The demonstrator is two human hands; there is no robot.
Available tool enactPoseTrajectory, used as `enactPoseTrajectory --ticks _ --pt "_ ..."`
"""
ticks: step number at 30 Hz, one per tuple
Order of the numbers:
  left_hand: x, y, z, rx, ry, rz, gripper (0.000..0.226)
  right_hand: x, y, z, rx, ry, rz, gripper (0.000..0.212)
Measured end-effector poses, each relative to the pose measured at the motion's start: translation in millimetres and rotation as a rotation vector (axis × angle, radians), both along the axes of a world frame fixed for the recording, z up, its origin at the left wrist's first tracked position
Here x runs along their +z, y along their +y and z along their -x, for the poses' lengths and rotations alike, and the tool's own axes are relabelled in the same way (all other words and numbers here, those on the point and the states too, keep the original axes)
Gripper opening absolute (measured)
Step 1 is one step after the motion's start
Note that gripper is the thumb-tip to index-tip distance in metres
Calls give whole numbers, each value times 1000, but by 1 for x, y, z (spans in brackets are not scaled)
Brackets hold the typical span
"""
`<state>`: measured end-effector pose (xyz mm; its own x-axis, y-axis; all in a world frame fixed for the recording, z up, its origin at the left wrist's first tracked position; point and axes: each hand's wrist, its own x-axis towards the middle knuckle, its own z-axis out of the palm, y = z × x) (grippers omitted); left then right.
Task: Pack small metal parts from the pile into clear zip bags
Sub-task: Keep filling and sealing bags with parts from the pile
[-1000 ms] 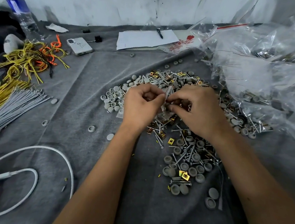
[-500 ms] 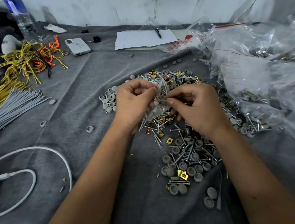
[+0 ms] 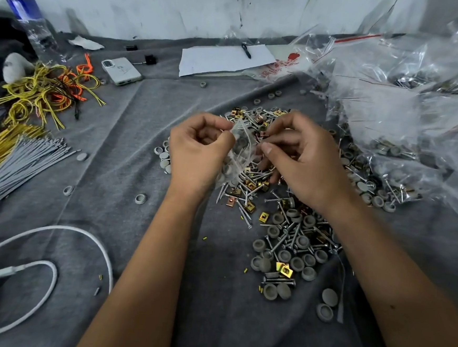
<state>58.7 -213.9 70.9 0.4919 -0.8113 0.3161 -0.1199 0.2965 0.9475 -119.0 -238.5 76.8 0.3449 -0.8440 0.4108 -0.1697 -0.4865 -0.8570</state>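
A pile of screws, gold clips and grey caps spreads across the grey cloth in the middle. Above the pile's far half, a small clear zip bag hangs between my hands, with a few parts inside it. My left hand pinches the bag's left edge near its mouth. On the other side, my right hand grips the right edge with thumb and fingers. Screw tips poke out under the bag's bottom.
A heap of clear bags, some filled, lies at the right. Yellow and orange wires and grey rods lie at the left. A phone, paper with a pen, a water bottle and a white cable are around.
Both hands have drawn slightly apart, so the bag's mouth is spread wider and the bag shows more plainly between them. The hands stay above the pile.
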Motion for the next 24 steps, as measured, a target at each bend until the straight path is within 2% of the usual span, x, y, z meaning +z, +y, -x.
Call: enactPoseTrajectory --ticks 4,8,10,13,19,24 --pt "-7 -4 1 36 -159 -29 16 0 1 3 71 406 227 11" --pt "-16 -10 2 64 -135 -34 6 -2 5 -4 231 655 251 25" --pt "-18 -12 0 83 -131 -29 9 -4 5 -5 265 721 214 34" --pt "-19 -13 -3 100 -125 -29 11 -6 3 -4 283 735 193 36" --pt "-19 -15 -3 124 -107 -39 13 -5 -3 2 260 700 174 14" --pt "-21 -15 -4 101 -93 -39 9 -2 -4 3 149 530 201 15"
